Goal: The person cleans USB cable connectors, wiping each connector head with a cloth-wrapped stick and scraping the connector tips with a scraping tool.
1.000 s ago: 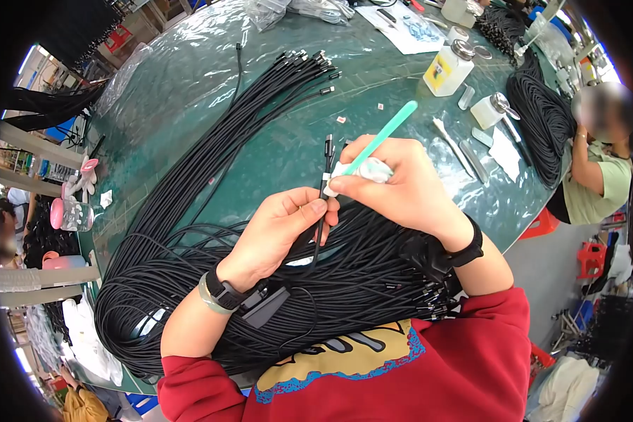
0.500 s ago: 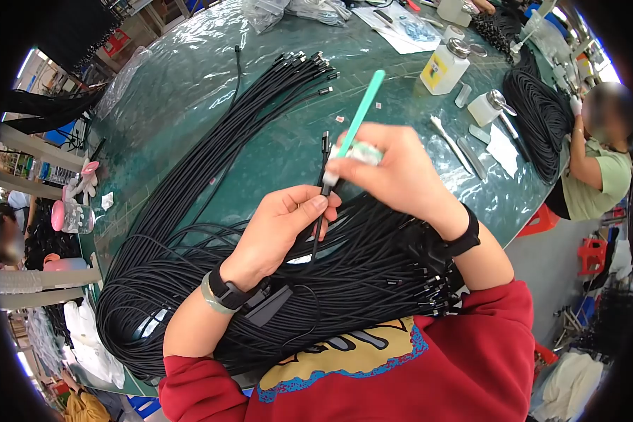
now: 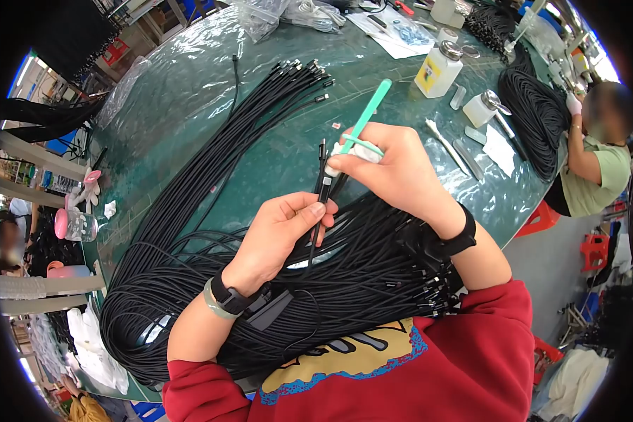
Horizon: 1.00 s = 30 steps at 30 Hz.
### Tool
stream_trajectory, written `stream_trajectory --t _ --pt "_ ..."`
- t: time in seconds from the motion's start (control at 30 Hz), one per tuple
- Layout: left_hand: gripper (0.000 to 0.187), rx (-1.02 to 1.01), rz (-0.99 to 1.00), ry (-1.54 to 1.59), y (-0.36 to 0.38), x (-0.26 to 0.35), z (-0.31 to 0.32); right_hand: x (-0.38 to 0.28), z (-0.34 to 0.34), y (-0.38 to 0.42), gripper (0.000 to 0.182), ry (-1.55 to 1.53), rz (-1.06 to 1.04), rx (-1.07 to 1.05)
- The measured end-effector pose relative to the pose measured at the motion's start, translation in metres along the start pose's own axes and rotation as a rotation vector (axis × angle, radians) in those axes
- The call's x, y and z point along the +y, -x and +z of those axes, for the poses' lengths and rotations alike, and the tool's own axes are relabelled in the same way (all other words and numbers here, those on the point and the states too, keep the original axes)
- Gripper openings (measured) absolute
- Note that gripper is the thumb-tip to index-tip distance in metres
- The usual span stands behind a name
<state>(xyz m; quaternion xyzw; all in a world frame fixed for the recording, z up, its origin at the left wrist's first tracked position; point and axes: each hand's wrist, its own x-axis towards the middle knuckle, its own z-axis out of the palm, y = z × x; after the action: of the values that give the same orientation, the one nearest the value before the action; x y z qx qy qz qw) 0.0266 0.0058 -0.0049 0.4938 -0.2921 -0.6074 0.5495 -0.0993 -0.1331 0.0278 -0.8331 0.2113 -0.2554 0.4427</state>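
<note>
Mid-frame, black cable ends (image 3: pixel 325 186) jut above the left hand (image 3: pixel 278 228), its grip pinched around them; just to their right, the right hand (image 3: pixel 395 167) clasps a green stick (image 3: pixel 368 116) and white wad (image 3: pixel 364 152).

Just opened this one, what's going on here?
The person's left hand pinches a black cable near its connector. The right hand holds a green stick and a white wad close by; whether the wad touches the connector is unclear. Many more black cables lie on the green table.
</note>
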Motion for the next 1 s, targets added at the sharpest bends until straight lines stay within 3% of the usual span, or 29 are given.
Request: stream_trajectory --t 0.17,0.3,0.53,0.63,0.7,0.87,0.97,1.0 --pt "0.017 -0.006 0.001 -0.009 0.0 0.002 0.0 -0.005 0.0 0.008 0.016 -0.037 -0.046 -0.015" --pt "0.016 0.003 0.005 -0.001 0.0 0.002 0.0 -0.004 -0.018 0.003 0.019 -0.079 0.102 0.18" --pt "0.014 -0.005 0.028 -0.025 0.001 0.001 0.004 0.027 -0.065 -0.008 0.031 0.432 0.409 -0.007" --pt "0.014 -0.027 0.03 -0.042 0.004 0.003 0.009 0.019 -0.05 -0.005 0.035 0.349 0.386 0.07" --pt "0.015 -0.054 0.022 -0.03 0.007 0.005 0.012 0.02 -0.029 -0.003 0.031 0.034 0.2 -0.061" --pt "0.022 -0.075 0.001 -0.178 0.017 0.015 0.023 0.004 -0.006 0.004 0.025 -0.305 0.075 -0.183" --pt "0.027 -0.345 -0.192 -0.144 0.018 0.028 0.023 -0.006 -0.006 0.011 0.022 -0.417 -0.015 -0.253" --pt "0.027 -0.344 -0.192 -0.146 0.018 0.03 0.026 -0.012 -0.004 0.014 0.022 -0.452 -0.014 -0.279"
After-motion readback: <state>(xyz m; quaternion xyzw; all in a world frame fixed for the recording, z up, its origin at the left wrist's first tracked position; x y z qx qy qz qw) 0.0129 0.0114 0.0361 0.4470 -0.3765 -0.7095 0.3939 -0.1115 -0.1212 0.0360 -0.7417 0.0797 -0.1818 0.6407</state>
